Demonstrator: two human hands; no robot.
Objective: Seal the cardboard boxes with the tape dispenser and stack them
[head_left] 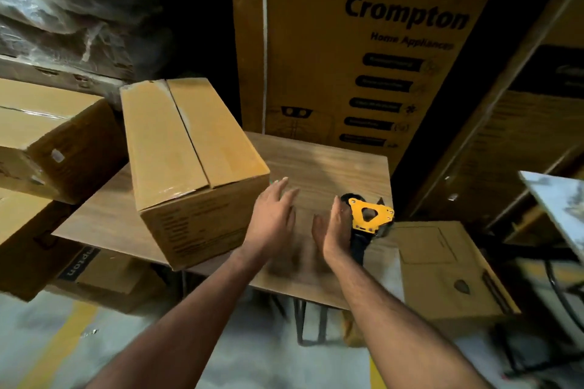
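A closed cardboard box point(192, 167) stands on the wooden table point(328, 167), its two top flaps meeting along a centre seam with clear tape on it. My left hand point(273, 218) hovers just right of the box's near corner, fingers straight and spread, holding nothing. My right hand point(333, 230) is open beside the yellow and black tape dispenser point(368, 218), which lies on the table's right edge. The palm faces left and its back is close to the dispenser; whether they touch is unclear.
A taped box point(53, 136) lies tilted at the left on other cartons. A tall printed carton point(357, 57) stands behind the table. A lower box point(442, 265) sits right of the table, and a metal sheet point(559, 205) juts in at the far right.
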